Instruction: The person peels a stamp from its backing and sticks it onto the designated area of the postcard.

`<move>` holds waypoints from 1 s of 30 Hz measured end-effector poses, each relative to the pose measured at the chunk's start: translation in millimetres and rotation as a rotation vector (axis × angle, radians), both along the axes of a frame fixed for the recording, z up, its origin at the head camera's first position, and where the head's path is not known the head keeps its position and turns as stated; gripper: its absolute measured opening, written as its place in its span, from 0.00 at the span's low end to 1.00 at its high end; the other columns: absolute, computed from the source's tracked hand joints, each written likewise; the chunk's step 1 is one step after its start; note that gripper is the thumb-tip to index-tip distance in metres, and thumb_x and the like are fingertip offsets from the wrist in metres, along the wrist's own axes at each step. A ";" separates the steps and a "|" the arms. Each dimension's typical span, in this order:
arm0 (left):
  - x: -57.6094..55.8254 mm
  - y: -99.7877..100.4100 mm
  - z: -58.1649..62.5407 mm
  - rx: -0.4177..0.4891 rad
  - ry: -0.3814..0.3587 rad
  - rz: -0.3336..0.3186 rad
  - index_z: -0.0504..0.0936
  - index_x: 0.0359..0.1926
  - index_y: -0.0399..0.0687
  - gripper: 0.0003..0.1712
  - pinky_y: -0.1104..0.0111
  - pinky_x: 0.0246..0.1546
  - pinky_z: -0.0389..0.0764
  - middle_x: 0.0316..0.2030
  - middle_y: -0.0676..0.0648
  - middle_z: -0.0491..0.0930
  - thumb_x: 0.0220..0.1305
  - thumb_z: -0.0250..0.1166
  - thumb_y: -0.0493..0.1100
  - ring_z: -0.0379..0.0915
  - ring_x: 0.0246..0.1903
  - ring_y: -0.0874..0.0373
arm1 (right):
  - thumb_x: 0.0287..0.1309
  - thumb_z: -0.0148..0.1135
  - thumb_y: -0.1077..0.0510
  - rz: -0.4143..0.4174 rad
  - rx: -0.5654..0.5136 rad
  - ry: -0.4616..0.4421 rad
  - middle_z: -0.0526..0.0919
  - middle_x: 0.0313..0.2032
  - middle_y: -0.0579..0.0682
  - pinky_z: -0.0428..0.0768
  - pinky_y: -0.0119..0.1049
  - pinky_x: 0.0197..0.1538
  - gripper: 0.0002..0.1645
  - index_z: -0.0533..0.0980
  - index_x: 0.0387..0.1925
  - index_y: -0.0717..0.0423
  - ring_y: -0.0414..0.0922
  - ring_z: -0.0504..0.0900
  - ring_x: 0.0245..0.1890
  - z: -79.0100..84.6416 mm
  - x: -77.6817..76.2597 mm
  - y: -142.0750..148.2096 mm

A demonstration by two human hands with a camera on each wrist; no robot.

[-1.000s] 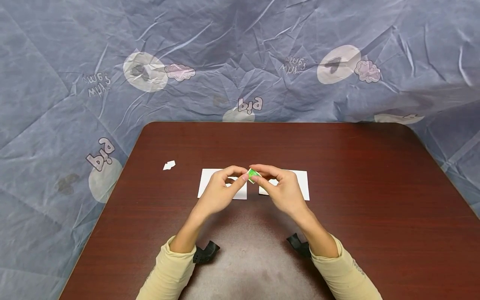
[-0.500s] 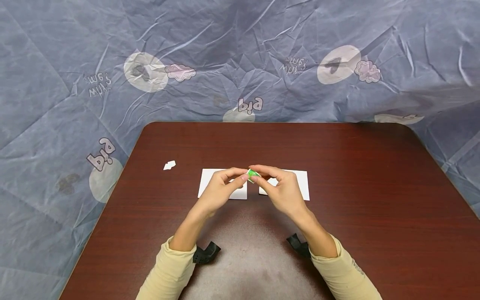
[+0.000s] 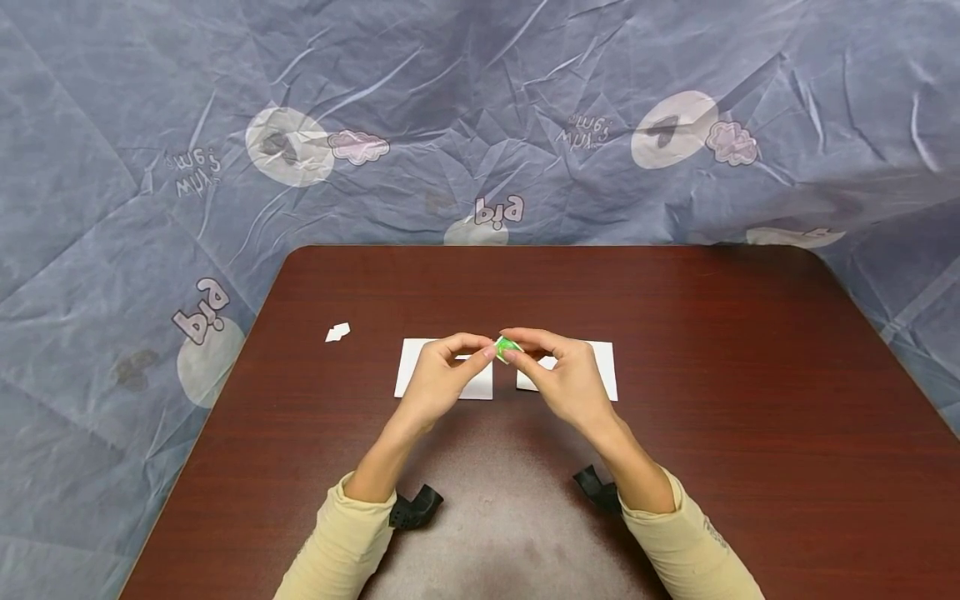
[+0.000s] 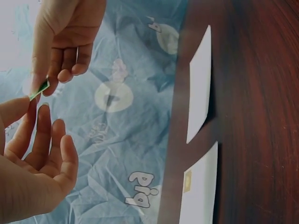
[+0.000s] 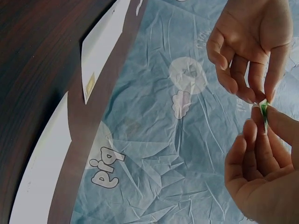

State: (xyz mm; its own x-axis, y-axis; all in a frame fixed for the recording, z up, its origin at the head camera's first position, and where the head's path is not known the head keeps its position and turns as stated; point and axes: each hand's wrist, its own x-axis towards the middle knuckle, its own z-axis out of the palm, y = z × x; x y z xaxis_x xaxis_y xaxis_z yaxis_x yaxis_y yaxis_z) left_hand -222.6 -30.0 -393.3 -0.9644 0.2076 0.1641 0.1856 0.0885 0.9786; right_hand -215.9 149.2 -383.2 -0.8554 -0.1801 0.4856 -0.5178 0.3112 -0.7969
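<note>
Between my two hands is a small green stamp-like piece [image 3: 507, 347] with white edges, raised above the table. My left hand [image 3: 437, 382] pinches its left edge between thumb and index finger. The right hand [image 3: 572, 382] pinches the other side the same way. In the left wrist view the green piece [image 4: 43, 87] appears nearly edge-on, so its printing is unclear. Below the hands lie two white envelope-like sheets, a left sheet [image 3: 410, 367] and a right sheet [image 3: 604, 371], partly hidden by the hands. A yellowish patch [image 4: 188, 181] shows on the left one.
Small white paper scraps [image 3: 338, 332] lie on the dark red-brown table [image 3: 675, 308] to the left. Black wrist mounts sit at the left sleeve [image 3: 341, 533] and right sleeve [image 3: 686, 542]. A wrinkled blue-grey printed cloth [image 3: 420, 83] hangs behind the table.
Both hands stay nearly still, pinching the green piece, with only slight finger shifts. The sheets and scraps stay in place.
</note>
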 end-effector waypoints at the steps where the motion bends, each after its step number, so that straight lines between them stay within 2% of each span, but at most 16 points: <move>1: 0.0 0.3 -0.6 -0.006 0.005 0.003 0.84 0.41 0.36 0.09 0.63 0.44 0.76 0.38 0.46 0.83 0.64 0.64 0.37 0.75 0.44 0.55 | 0.54 0.69 0.63 -0.001 0.003 -0.015 0.86 0.30 0.48 0.72 0.29 0.27 0.14 0.82 0.45 0.58 0.45 0.82 0.26 0.2 -0.1 0.6; 5: -0.2 1.6 -3.5 -0.041 0.023 0.013 0.84 0.41 0.37 0.09 0.64 0.41 0.77 0.38 0.47 0.83 0.64 0.64 0.38 0.76 0.43 0.56 | 0.55 0.68 0.63 -0.018 0.026 -0.060 0.86 0.30 0.47 0.73 0.30 0.28 0.14 0.81 0.45 0.58 0.43 0.82 0.26 0.5 -0.7 2.9; 9: -1.6 2.7 -5.7 -0.066 0.043 0.021 0.84 0.42 0.36 0.09 0.63 0.41 0.77 0.38 0.46 0.83 0.64 0.64 0.38 0.76 0.42 0.55 | 0.55 0.68 0.63 -0.053 0.086 -0.082 0.85 0.28 0.45 0.73 0.31 0.26 0.07 0.83 0.38 0.56 0.39 0.79 0.24 1.9 -2.0 5.7; 13: -2.7 4.0 -6.6 -0.100 0.071 0.010 0.85 0.42 0.36 0.09 0.61 0.41 0.76 0.40 0.45 0.83 0.63 0.64 0.37 0.77 0.41 0.55 | 0.53 0.70 0.62 -0.072 0.134 -0.122 0.84 0.27 0.45 0.70 0.31 0.22 0.03 0.84 0.32 0.56 0.40 0.75 0.21 3.0 -2.5 10.2; 18: -3.8 7.8 -8.8 -0.119 0.082 -0.015 0.85 0.43 0.38 0.10 0.64 0.40 0.76 0.40 0.47 0.83 0.65 0.63 0.39 0.77 0.41 0.56 | 0.52 0.70 0.63 -0.063 0.115 -0.184 0.84 0.27 0.47 0.71 0.29 0.24 0.04 0.84 0.32 0.59 0.42 0.75 0.21 1.1 -3.0 19.1; 22: -3.6 14.3 -12.4 -0.129 0.079 -0.030 0.83 0.49 0.41 0.13 0.65 0.39 0.77 0.39 0.48 0.82 0.67 0.61 0.40 0.77 0.42 0.58 | 0.52 0.70 0.64 -0.111 0.106 -0.168 0.84 0.26 0.48 0.74 0.29 0.26 0.05 0.84 0.33 0.60 0.42 0.78 0.22 -2.7 -6.9 29.5; 26: -1.3 25.5 -19.4 -0.197 0.085 -0.081 0.80 0.53 0.41 0.15 0.66 0.40 0.78 0.40 0.48 0.81 0.67 0.61 0.39 0.77 0.42 0.58 | 0.52 0.70 0.64 -0.188 0.109 -0.142 0.85 0.26 0.49 0.76 0.27 0.28 0.06 0.83 0.34 0.60 0.43 0.80 0.23 -8.8 -12.5 43.6; 30: 0.1 40.1 -29.3 -0.321 0.132 -0.160 0.80 0.54 0.41 0.16 0.66 0.42 0.77 0.44 0.45 0.80 0.66 0.61 0.40 0.77 0.44 0.56 | 0.53 0.69 0.65 -0.257 0.122 -0.149 0.85 0.27 0.52 0.75 0.25 0.28 0.06 0.82 0.34 0.62 0.44 0.82 0.25 -18.6 -18.7 61.1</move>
State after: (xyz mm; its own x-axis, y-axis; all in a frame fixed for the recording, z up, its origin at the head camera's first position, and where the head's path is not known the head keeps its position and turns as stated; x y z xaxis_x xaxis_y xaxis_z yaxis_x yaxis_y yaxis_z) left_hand -222.5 10.1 -422.6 -0.8904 0.4151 0.1870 0.3445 0.3459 0.8727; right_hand -234.6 210.4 -401.8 -0.9405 0.0016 0.3398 -0.2906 0.5148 -0.8066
